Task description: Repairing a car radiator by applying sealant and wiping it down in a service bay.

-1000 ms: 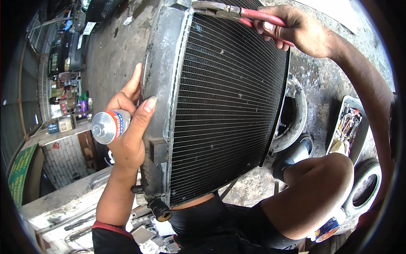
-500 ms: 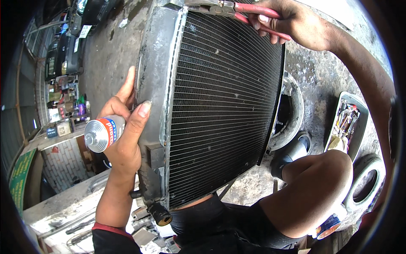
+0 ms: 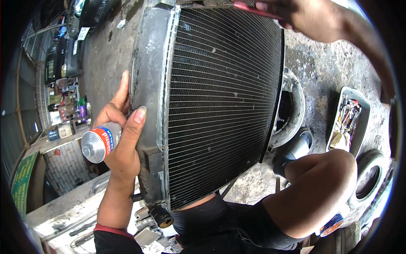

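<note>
A car radiator [image 3: 224,101] with black fins and a dark side tank [image 3: 148,84] stands tilted before me, over my lap. My left hand [image 3: 122,139] grips the tank's outer edge, thumb on its face and index finger stretched along it. Held in the same hand is a silver tube [image 3: 95,146] with an orange and blue band. At the radiator's top edge my right hand [image 3: 313,19] is closed round red-handled pliers [image 3: 256,9]. The jaws lie along that edge, partly cut off by the picture's top, so their bite cannot be made out.
Right of the radiator lies a round metal wheel rim [image 3: 292,114]. Farther right are a bin of tools [image 3: 349,118] and a tire [image 3: 367,182]. My bent knee [image 3: 334,169] is below them. A low concrete ledge [image 3: 67,199] runs at lower left; a dark vehicle [image 3: 63,59] stands far left.
My right hand and the pliers have shifted up and slightly right, blurring and partly leaving the picture. The radiator and left hand moved slightly left in view; the tube tipped lower.
</note>
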Tool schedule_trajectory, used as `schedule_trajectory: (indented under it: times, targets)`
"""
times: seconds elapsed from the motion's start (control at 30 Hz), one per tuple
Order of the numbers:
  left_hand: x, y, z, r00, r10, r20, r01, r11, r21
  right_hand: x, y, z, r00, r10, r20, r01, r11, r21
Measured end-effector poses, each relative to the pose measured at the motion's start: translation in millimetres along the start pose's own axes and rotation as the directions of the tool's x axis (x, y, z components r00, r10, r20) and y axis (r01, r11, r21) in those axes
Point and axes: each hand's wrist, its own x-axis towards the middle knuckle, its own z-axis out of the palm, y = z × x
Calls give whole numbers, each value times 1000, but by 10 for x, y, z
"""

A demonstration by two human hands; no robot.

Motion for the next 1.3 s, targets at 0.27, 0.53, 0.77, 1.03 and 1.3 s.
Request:
schedule_trajectory:
  times: [0.27, 0.53, 0.77, 1.03, 1.3]
  targets:
    - [23, -113, -14, 1000, -13, -5, 14, 998, 57, 125, 147, 130, 979, -205, -10, 197, 922, 334]
    - [23, -230, -107, 999, -26, -26, 27, 999, 46, 311, 326, 203, 976, -211, 48, 182, 922, 341]
    - [45, -127, -23, 999, -35, -31, 37, 996, 78, 357, 395, 302, 963, -267, 25, 202, 785, 586]
    - [24, -106, -81, 999, -19, -26, 21, 996, 86, 486, 387, 309, 953, -302, 2, 254, 806, 534]
    - [-15, -19, -46, 999, 40, 23, -44, 979, 199, 533, 602, 267, 924, -368, -101, 373, 819, 436]
